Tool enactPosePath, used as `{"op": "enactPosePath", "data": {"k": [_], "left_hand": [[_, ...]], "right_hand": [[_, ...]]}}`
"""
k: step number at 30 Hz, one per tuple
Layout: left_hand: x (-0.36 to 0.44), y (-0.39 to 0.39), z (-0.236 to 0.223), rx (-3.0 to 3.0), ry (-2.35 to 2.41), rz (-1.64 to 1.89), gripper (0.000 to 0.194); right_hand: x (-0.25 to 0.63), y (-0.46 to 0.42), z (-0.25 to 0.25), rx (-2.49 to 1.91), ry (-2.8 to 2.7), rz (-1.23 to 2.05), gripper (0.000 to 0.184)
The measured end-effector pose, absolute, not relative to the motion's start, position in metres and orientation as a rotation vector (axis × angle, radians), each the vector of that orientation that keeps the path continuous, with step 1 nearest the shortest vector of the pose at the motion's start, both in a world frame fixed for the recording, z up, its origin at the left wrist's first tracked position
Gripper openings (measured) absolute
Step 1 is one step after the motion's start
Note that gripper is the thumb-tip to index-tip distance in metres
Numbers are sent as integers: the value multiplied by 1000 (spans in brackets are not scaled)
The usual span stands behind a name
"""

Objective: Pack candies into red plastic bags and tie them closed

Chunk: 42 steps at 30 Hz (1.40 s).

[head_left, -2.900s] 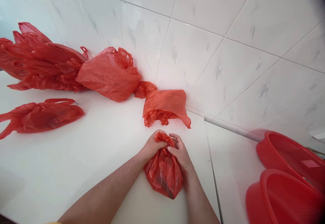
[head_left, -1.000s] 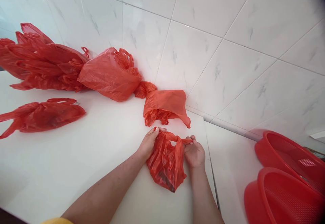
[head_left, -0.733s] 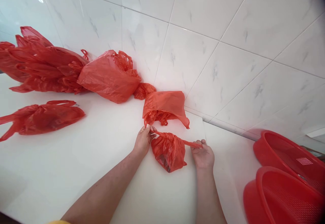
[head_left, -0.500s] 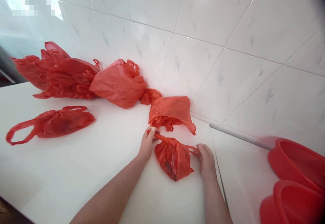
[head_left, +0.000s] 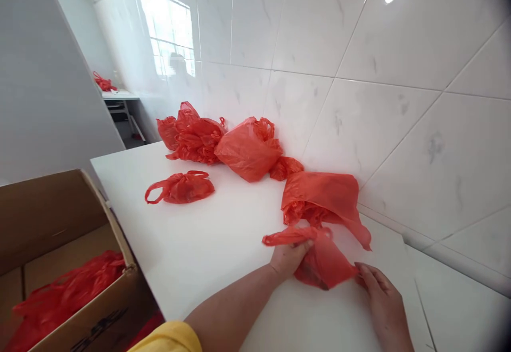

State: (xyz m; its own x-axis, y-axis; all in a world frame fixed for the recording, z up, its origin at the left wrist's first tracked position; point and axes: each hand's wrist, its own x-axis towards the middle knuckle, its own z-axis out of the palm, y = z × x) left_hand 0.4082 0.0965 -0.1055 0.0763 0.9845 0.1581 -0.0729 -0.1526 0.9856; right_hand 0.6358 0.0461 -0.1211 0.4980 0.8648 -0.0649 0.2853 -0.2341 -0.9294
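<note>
A small red plastic bag (head_left: 325, 264) is stretched between my two hands just over the white table (head_left: 223, 245). My left hand (head_left: 288, 259) is closed on its upper left part, and a handle loop sticks out past the fingers. With fingertips pinched, my right hand (head_left: 379, 288) grips the bag's right corner. Something darker shows faintly through the bag's lower side. Right behind it lies a flat red bag (head_left: 323, 189) with crumpled bags at its opening. To the left, a red bag with loop handles (head_left: 187, 188) lies by itself.
Along the tiled wall (head_left: 307, 32) sit a bulging red bag (head_left: 249, 149), a small crumpled bag (head_left: 286, 168) and a heap of red bags (head_left: 197, 139). Left of the table stands an open cardboard box (head_left: 107, 309) with red bags (head_left: 75, 293) inside. Another table (head_left: 120, 95) is farther back.
The view has swung left, bringing the cardboard box into sight. My left hand has gone from the bag's handle to its body, and my right from the other handle to a corner. The knot no longer shows.
</note>
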Motion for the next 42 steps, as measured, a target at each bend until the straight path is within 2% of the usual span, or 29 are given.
{"op": "enactPosePath", "data": {"k": [3, 10, 14, 16, 19, 21, 24, 27, 31, 36, 38, 42], "left_hand": [[383, 105, -96, 1250, 1220, 1618, 21], [286, 137, -69, 975, 1713, 2126, 40], [271, 136, -66, 1076, 1876, 2245, 80], [288, 134, -74, 1386, 1944, 2134, 75], [332, 132, -91, 2036, 1821, 1705, 51], [363, 134, -103, 2269, 1640, 1370, 52], [394, 142, -114, 2301, 1501, 1056, 68], [404, 151, -118, 2227, 1454, 1033, 68], [402, 159, -120, 2215, 1422, 1086, 62], [401, 163, -126, 2253, 1455, 1043, 63], [401, 163, -127, 2288, 1456, 994, 62], [401, 161, -124, 2345, 1489, 893, 58]], "right_hand": [[635, 45, -120, -1778, -957, 741, 41], [625, 45, -113, -1682, -920, 728, 41], [620, 46, -112, -1710, -951, 703, 34], [614, 49, -112, -1748, -988, 644, 30], [598, 57, -115, -1804, -1040, 518, 24], [582, 65, -118, -1775, -1112, 421, 26], [560, 79, -123, -1649, -1348, 281, 40], [545, 96, -128, -1631, -1549, 158, 50], [537, 117, -130, -1691, -1703, 68, 46], [538, 130, -129, -1686, -1640, 208, 45], [539, 130, -127, -1563, -1507, 373, 39], [543, 126, -123, -1429, -1290, 604, 9]]}}
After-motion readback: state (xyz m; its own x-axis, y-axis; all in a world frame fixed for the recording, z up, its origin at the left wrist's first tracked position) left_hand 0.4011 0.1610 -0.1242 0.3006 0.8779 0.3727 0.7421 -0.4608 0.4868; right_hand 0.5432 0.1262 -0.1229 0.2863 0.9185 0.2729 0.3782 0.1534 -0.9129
